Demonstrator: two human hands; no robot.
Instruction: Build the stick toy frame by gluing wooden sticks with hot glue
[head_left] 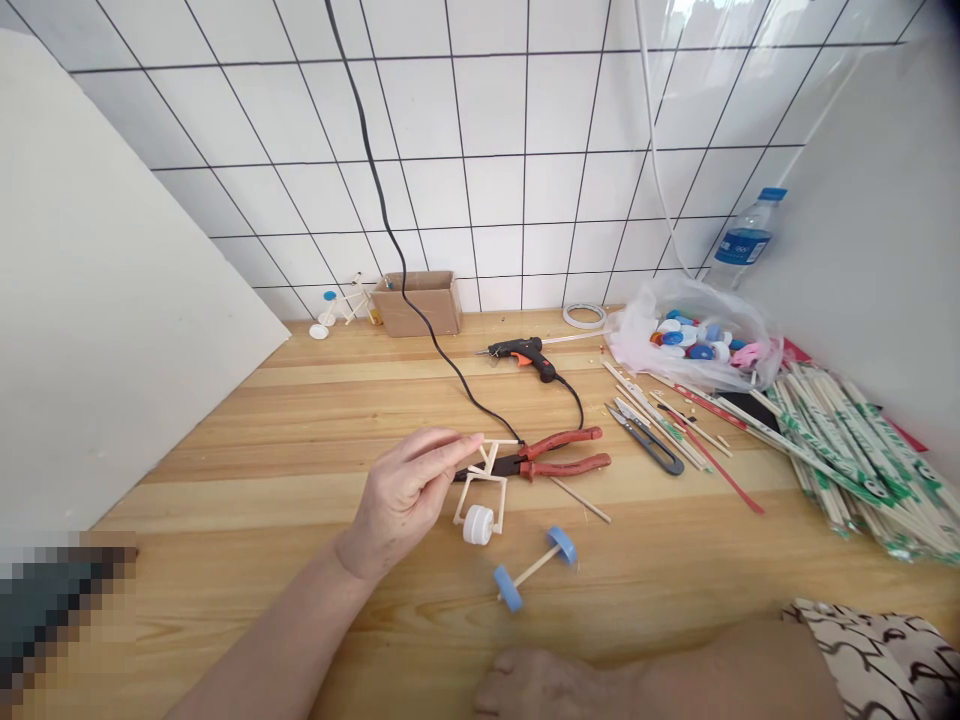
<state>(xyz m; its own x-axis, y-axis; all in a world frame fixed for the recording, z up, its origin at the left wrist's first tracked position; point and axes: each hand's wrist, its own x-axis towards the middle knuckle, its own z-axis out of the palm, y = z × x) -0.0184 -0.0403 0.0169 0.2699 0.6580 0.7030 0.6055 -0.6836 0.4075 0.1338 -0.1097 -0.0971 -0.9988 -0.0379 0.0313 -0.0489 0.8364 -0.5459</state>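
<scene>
The fingertips (466, 446) of the left hand (405, 497) pinch the top of a small pale wooden stick frame (480, 490), holding it in the air at lower centre, just over the jaws of a pair of red-handled steel pliers (566, 451). A round white bottle-cap wheel (478, 524) hangs from the frame's lower end. The right hand (532, 685) sits at the bottom edge, partly cut off; its fingers cannot be read, though nothing shows in them. Nearest to it lies a thin wooden axle with two blue bottle-cap wheels (535, 566).

A firm squeeze could crack the thin sticks or their joints, and a slackened pinch could drop the frame onto the pliers. A black power cord (390, 215) crosses the table behind them to a black hot glue gun with an orange trigger (525, 355), so a careless sweep of the arm could snag it.

The honey-coloured wooden table (247, 500) runs back to white square wall tiles (487, 130). At upper right sit a clear plastic bag of coloured bottle caps (690, 335) and a blue-capped water bottle (746, 240). Bundles of green-wrapped wooden chopsticks (847, 460) fill the right edge, and a cardboard box (416, 305) stands at the back.
</scene>
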